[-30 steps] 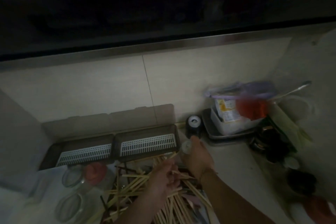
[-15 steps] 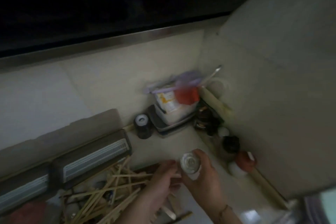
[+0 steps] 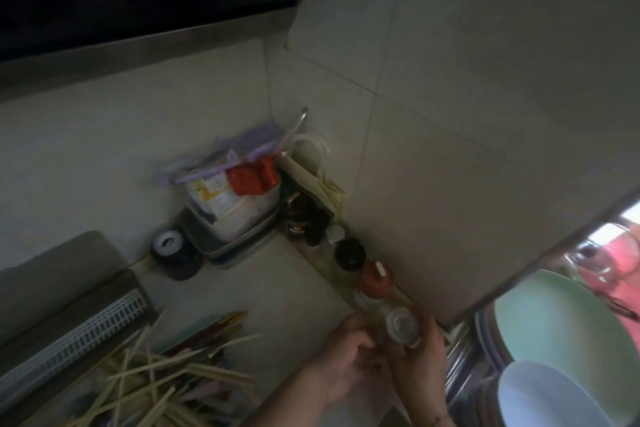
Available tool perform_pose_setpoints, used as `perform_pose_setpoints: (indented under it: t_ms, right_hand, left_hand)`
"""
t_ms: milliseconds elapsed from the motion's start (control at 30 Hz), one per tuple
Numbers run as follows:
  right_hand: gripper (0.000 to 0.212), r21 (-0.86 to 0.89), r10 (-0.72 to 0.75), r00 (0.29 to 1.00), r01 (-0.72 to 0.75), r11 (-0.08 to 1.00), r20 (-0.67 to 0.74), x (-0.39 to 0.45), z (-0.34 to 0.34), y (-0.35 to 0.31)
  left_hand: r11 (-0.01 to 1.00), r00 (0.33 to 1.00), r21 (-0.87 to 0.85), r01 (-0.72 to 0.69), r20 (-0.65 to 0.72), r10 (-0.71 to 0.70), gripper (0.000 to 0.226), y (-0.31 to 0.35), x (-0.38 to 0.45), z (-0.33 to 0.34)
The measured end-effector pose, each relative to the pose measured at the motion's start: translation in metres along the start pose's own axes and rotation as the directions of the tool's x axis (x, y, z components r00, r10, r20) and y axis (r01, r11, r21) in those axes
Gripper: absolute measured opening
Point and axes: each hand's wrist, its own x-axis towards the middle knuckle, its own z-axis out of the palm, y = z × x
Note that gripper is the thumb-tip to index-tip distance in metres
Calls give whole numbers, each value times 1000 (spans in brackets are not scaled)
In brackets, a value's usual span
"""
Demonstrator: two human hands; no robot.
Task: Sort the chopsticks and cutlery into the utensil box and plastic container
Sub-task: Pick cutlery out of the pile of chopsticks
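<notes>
Nearest: right hand (image 3: 420,362), grip wrapped around a small clear jar (image 3: 401,326) by its side, lid facing up, jar at the right wall end of the worktop (image 3: 277,288). Left hand (image 3: 341,364) just beside it, fingers curled toward the jar's base; blurred, so cannot tell if its grip holds anything or only steadies.

Left of the hands: loose pile of wooden chopsticks (image 3: 156,378), crossed at all angles, with a few darker coloured sticks (image 3: 214,326) at its far edge. None in hand.

Further left: utensil box (image 3: 72,326), lid open, white slatted insert visible. No chopsticks seen inside it.

Right edge: stacked green plate (image 3: 554,322) and white bowl (image 3: 543,399).

Further back along the wall: red-capped bottle (image 3: 375,282), dark jars (image 3: 349,253). Corner: plastic container (image 3: 235,208) stuffed with packets, on a metal tray (image 3: 239,243); black tape roll (image 3: 176,253) beside it.

Risks (judgement): jar is being placed into a tight row, so a nudge could topple the red-capped bottle. A forearm sweeping back could scatter the chopsticks off the worktop. Low light makes mis-sorting coloured sticks likely.
</notes>
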Motion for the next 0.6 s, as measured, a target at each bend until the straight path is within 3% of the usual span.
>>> perform_pose_setpoints:
  t_ms: [267, 467, 600]
  right_hand:
    - [60, 75, 100, 995, -99, 992, -6, 13, 14, -1]
    - [59, 113, 73, 997, -69, 991, -28, 12, 15, 3]
    - [77, 62, 73, 997, -71, 996, -36, 5, 18, 13]
  left_hand:
    - [996, 999, -89, 1, -47, -5, 48, 3, 19, 12]
    - [999, 999, 14, 29, -30, -29, 52, 5, 18, 4]
    - [995, 999, 92, 43, -26, -41, 37, 8, 11, -1]
